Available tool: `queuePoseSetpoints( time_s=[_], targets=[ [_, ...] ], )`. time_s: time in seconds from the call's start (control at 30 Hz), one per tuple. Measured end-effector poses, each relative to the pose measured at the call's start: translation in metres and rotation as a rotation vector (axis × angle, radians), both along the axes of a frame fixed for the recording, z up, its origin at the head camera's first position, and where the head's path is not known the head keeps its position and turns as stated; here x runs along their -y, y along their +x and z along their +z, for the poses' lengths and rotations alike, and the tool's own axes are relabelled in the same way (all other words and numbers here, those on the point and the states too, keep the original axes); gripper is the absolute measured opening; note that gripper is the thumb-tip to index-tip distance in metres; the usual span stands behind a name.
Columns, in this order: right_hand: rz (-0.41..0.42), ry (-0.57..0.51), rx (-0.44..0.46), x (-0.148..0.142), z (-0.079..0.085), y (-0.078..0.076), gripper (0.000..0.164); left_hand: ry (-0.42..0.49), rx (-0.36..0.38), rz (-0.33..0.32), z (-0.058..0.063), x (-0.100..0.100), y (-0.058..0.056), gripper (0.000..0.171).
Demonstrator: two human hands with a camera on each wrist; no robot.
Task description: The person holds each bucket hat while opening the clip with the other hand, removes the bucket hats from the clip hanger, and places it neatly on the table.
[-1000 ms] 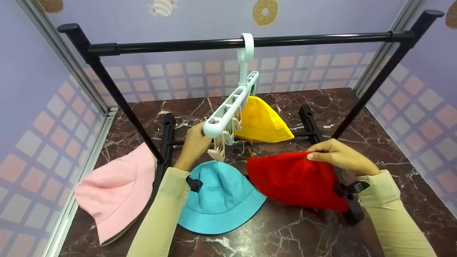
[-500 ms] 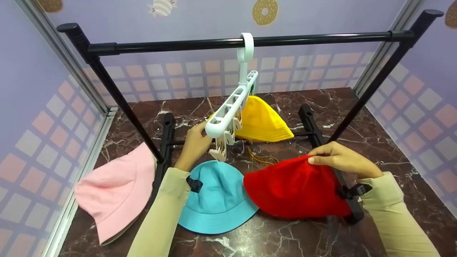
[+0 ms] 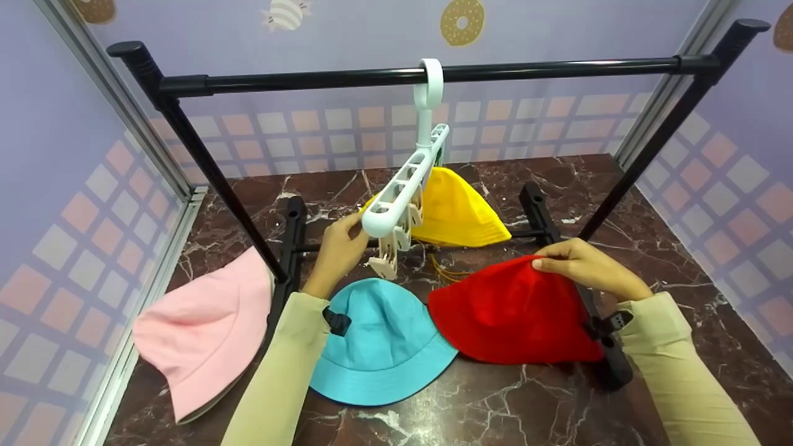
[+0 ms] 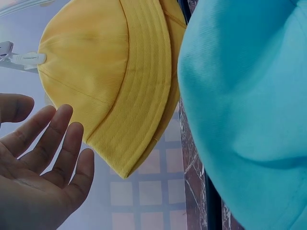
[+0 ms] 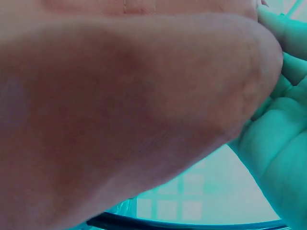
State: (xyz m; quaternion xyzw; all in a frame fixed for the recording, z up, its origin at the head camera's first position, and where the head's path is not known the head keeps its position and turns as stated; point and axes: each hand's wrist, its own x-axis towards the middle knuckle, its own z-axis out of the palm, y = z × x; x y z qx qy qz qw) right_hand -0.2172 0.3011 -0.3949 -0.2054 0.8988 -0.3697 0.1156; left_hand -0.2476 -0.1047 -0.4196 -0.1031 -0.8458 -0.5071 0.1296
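Observation:
My right hand pinches the crown of a red bucket hat, whose brim hangs down to the left and below; in the right wrist view the hat fills most of the frame. My left hand is at the near end of a white clip hanger. Seen from the left wrist, its fingers are spread and loosely bent, holding nothing, beside a yellow bucket hat. A white clip grips that hat's crown. Pale clips dangle at the hanger's near end with nothing in them.
The hanger hooks over the bar of a black rack. A light blue bucket hat lies on the dark marble table between my arms, and a pink one lies at the left. Patterned walls enclose the back and sides.
The red hat dipped toward the table, then rose a little with my right hand. The hanger's near end has shifted slightly right. My left hand stays about where it was.

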Motion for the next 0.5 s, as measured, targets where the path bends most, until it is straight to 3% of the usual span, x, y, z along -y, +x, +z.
queuePoseSetpoints(
  time_s=[0.5],
  targets=[
    [-0.076,0.032,-0.058,0.003,-0.008,-0.013,0.022,-0.009,-0.013,0.015,0.0,-0.001,0.0,0.024]
  ],
)
